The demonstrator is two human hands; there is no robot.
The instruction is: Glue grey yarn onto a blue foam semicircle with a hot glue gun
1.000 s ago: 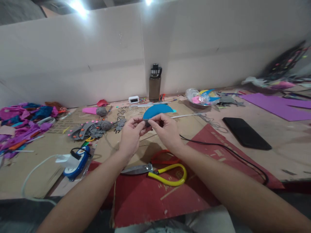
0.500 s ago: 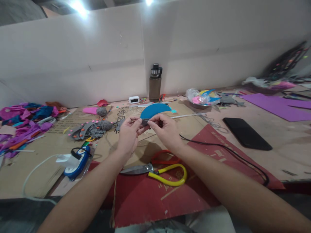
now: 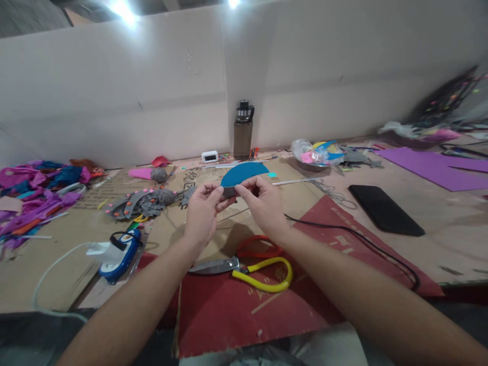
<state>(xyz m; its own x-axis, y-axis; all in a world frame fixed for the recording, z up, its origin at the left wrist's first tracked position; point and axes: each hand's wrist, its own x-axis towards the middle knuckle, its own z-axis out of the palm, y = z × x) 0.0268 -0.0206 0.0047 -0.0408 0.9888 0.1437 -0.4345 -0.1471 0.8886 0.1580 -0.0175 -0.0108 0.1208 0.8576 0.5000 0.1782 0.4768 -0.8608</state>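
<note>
A small dark grey piece (image 3: 229,192), seemingly felt or foam, is pinched between my two hands above the cardboard. My left hand (image 3: 202,211) grips its left end with thumb and fingers. At the other end, the thumb and fingertips of my right hand (image 3: 265,206) close on it. Just behind the fingers shows a blue half-round sheet piece (image 3: 244,173); whether it touches the grey piece I cannot tell. Below my hands, large scissors (image 3: 263,287) with one yellow and one red handle lie on a red cardboard sheet (image 3: 221,320).
A black phone (image 3: 385,209) lies at right, near a purple sheet (image 3: 427,168). A bottle (image 3: 243,133) stands against the wall. Colourful scraps (image 3: 41,185), grey pieces with orange pins (image 3: 143,203) and a blue power strip (image 3: 122,262) are at left. A black cable (image 3: 354,231) crosses the red cardboard.
My right thumb and fingertips have shifted slightly right along the grey piece, showing more of it. The left hand stays nearly still.
</note>
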